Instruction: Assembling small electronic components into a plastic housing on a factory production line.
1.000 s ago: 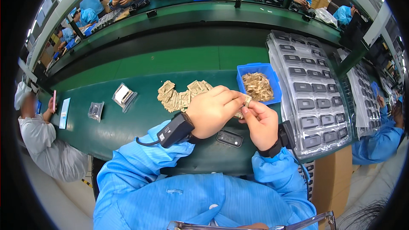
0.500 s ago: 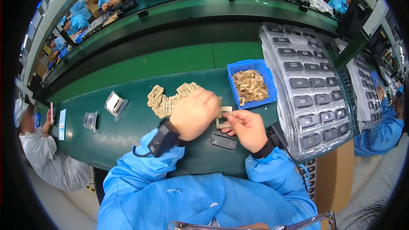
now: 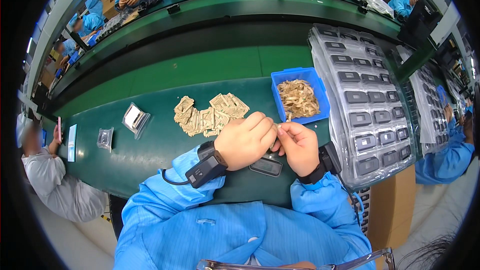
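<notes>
My right hand (image 3: 300,151) pinches a thin tan rectangular frame (image 3: 273,145), mostly hidden behind the fingers. Against its fingertips rests my left hand (image 3: 246,141), with fingers bent and pressed together; what they grip is hidden. Just below the hands a dark grey rectangular casing (image 3: 266,166) lies on the green table. Beyond my left hand spreads a pile of similar tan frames (image 3: 205,120). A blue bin (image 3: 325,101) filled with tan paper-like strips (image 3: 297,97) stands beyond my right hand.
Stacked clear trays (image 3: 367,170) with several dark casings occupy the right side. Two clear plastic bags (image 3: 136,120) (image 3: 105,139) lie on the left. A raised green ledge (image 3: 210,35) crosses the back. A person in white (image 3: 45,175) sits at left; several people in blue work beyond.
My left hand has come down and right to meet the right hand's fingertips. The tan frame, plainly visible earlier, is now mostly covered by fingers. More of the pile shows.
</notes>
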